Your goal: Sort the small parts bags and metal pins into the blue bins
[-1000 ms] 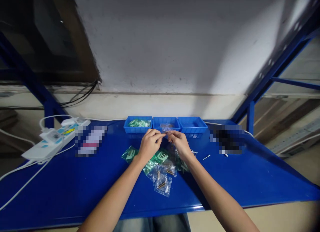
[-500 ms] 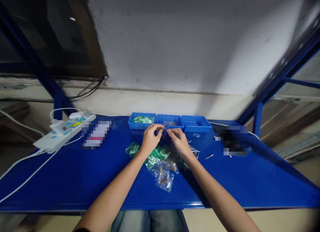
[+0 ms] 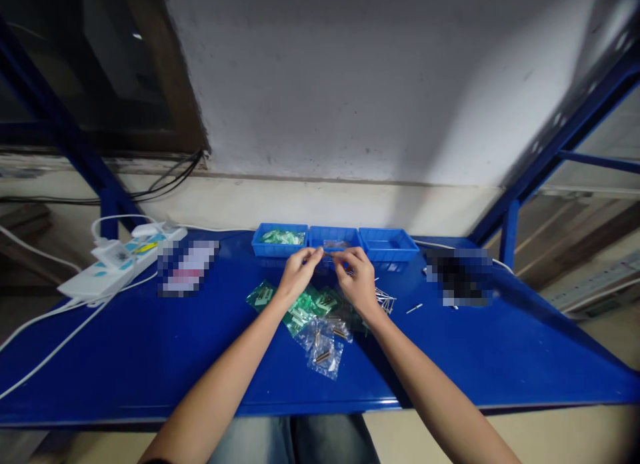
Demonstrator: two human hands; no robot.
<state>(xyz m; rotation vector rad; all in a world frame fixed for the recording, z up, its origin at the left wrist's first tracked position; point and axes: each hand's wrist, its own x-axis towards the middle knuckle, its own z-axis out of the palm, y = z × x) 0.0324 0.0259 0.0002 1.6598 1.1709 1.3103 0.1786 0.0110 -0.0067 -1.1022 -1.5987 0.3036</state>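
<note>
Just in front of the blue bins, my left hand (image 3: 300,274) and my right hand (image 3: 358,277) face each other with fingertips pinched. Something small and thin spans the gap between them, too small to name. Under and between my wrists lie green plastic packets (image 3: 303,311) with small parts inside. Nearer to me are clear plastic bags (image 3: 326,357) holding brass-coloured pins. To the right of my right wrist, a pile of thin metal rods (image 3: 384,300) is partly hidden by it.
Three blue bins stand in a row at the back: the left bin (image 3: 257,245) with green packets, the middle bin (image 3: 356,237) with clear bags, the right bin (image 3: 390,249). A power strip (image 3: 75,285) with white cables lies left. One loose rod (image 3: 415,309) lies right.
My left fingers have closed further into a pinch, and my right fingers have curled in more. Both hands stay close together before the middle bin. The whole view has shifted slightly.
</note>
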